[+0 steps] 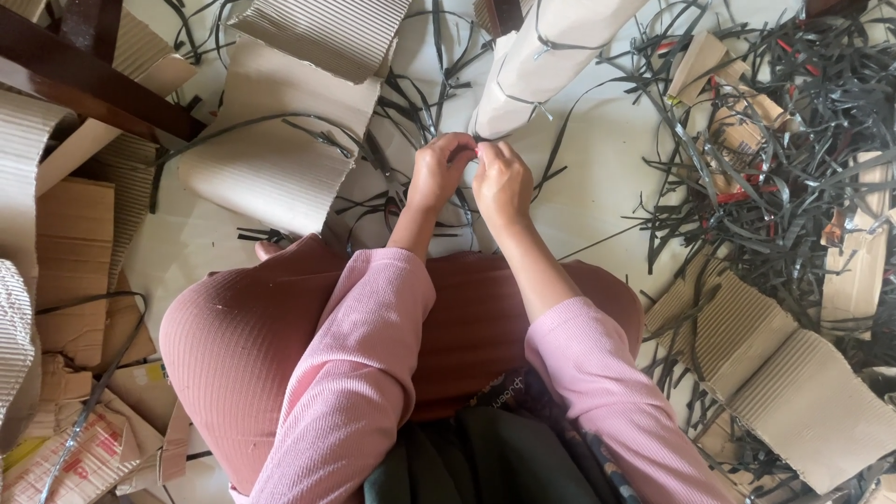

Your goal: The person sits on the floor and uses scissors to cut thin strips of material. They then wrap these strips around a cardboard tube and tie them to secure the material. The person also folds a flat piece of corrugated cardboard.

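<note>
Fingers of both hands meet at one spot, pinched together on something small and reddish at the near end of the rolled cardboard bundle [541, 56] — too small to tell what it is. Left hand [437, 173] curled, fingertips bent in toward the right hand [501, 182]; the two touch at the fingertips. Grip looks clenched on both sides, but whether each is really holding the small piece can't be told.

Landmark = the bundle: one pale cardboard roll, tied round with thin dark strap, running away from the hands toward the top of frame. Its near end sits just beyond the fingertips.

Counts, relative to the bundle:
- 2 hands, 2 pink ribbed sleeves [373, 373], below it.
- 2 loose corrugated sheets [280, 159] to its left, one lying partly over the other.
- 1 dark wooden bar [84, 79] further left, slanting.
- 1 big tangle of dark plastic strapping [793, 159] to its right, with red bits and cardboard scraps mixed in — strands not countable.
- 1 stepped stack of corrugated pieces [784, 373] lower right of it.
- Flat brown cardboard [70, 252] piled far left.

All of it lies on the pale floor [607, 159]. Person sits with knees [243, 327] up, hands out past them.
</note>
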